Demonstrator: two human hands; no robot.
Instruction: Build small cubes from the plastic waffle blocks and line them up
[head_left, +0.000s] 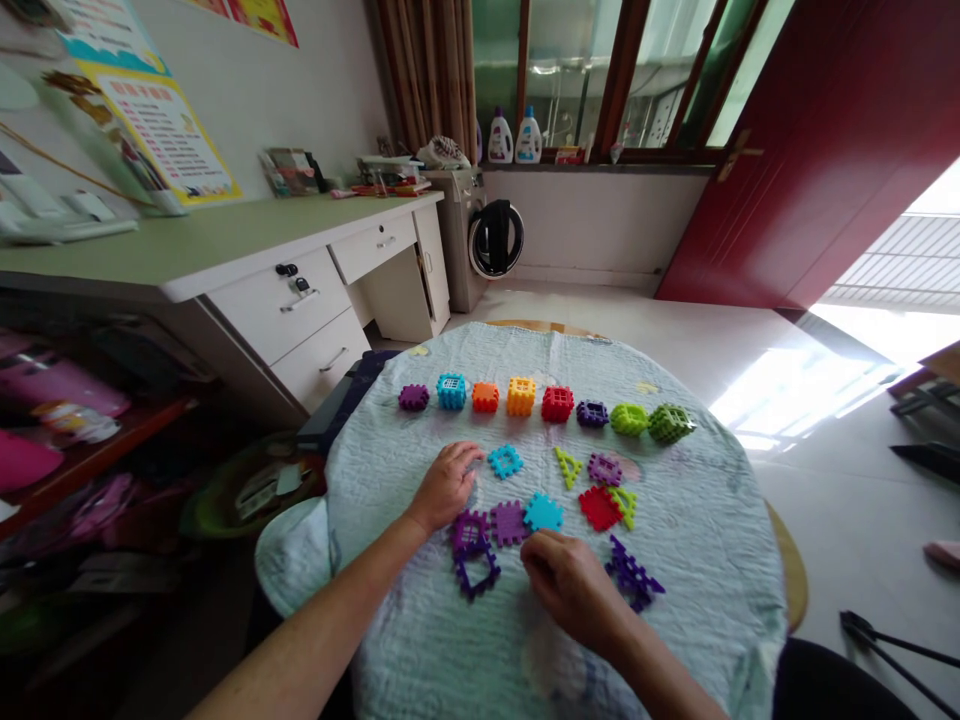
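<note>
My left fingers [466, 455] spread released near the blue frame [494, 463], my right fingers [534, 550] curl by the blue square [544, 511], grip unclear

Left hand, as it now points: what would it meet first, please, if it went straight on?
Most likely the blue frame, just beyond the left hand, though the hand's height is hard to judge.

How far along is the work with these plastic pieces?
Looks done: eight toothed, multicoloured plastic blocks in a row across the pale blue cloth. In hand: nothing visible; the left hand rests near a light-blue square frame, and the curled right hand's grip is hidden. Apparently left: flat plastic squares and triangles lying nearer the person.
</note>
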